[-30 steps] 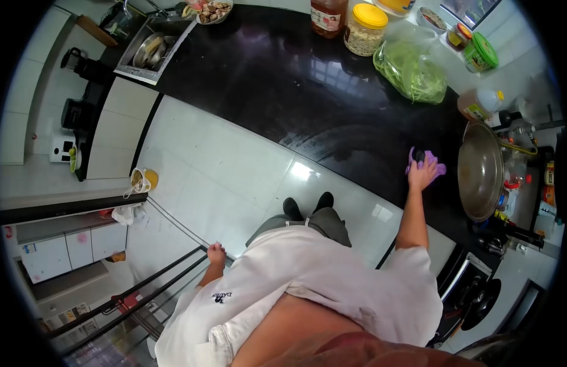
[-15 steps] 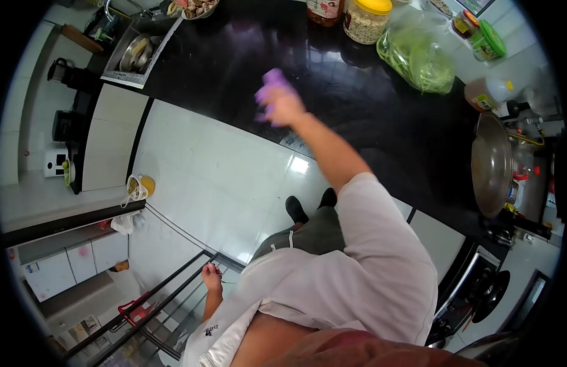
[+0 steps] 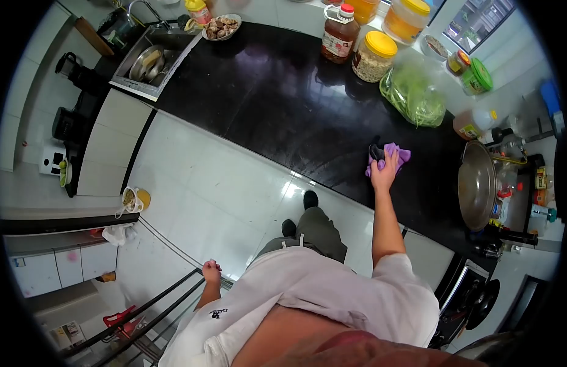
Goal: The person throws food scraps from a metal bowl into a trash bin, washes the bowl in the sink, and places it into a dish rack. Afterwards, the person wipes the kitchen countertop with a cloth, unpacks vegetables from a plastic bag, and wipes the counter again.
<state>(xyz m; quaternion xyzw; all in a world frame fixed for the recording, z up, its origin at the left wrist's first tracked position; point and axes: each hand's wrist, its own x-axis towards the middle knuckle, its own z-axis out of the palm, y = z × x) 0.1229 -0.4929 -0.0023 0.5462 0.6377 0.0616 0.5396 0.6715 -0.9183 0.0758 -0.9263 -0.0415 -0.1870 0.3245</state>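
My right hand (image 3: pixel 384 171) is closed on a purple cloth (image 3: pixel 398 160) that lies bunched on the black countertop (image 3: pixel 265 116). A small black object (image 3: pixel 376 151) sits against the cloth, at my fingertips. Beyond them is a plastic bag of green vegetables (image 3: pixel 413 96). My left hand (image 3: pixel 211 270) hangs low beside my body near a black metal rail, its fingers curled; whether anything is in them is too small to tell.
A large wok (image 3: pixel 477 186) stands right of my right hand. Jars and bottles (image 3: pixel 340 38) line the back edge. At the far left are a sink (image 3: pixel 150 61) with a metal bowl and a plate of brown food (image 3: pixel 221 27).
My right hand has moved right along the counter with the purple cloth, from the middle toward the wok. The view has shifted, showing more of the back edge.
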